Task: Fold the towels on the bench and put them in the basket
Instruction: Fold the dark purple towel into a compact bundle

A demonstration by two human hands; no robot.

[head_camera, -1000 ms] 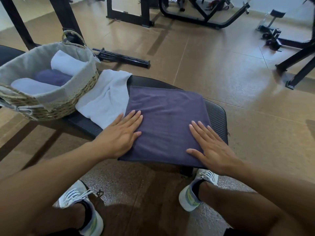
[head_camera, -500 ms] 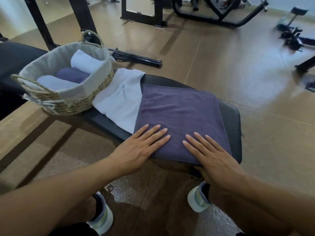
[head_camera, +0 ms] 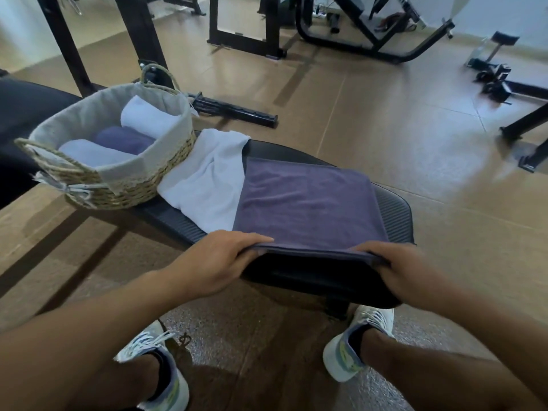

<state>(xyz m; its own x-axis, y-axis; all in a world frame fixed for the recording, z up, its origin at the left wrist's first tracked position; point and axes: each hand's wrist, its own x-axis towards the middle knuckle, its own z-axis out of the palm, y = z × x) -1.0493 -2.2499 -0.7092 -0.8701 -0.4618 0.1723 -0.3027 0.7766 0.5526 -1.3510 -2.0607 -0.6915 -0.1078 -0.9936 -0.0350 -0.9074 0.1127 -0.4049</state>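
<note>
Gym floor, black padded bench point(head_camera: 394, 209), wicker basket point(head_camera: 124, 188) holding three rolled towels.
Left hand point(head_camera: 213, 262) and right hand point(head_camera: 397, 271) each pinched the purple towel point(head_camera: 308, 203)'s near edge on the bench, probably to fold it.

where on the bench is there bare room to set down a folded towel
Bare bench shows only right of the purple towel and behind it. The left is crowded: white towel, then the basket.

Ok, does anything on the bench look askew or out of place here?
Only the white towel: it lies rumpled and unfolded on the bench, partly under the purple towel and against the basket. Both hands grip the purple towel's near edge.
</note>
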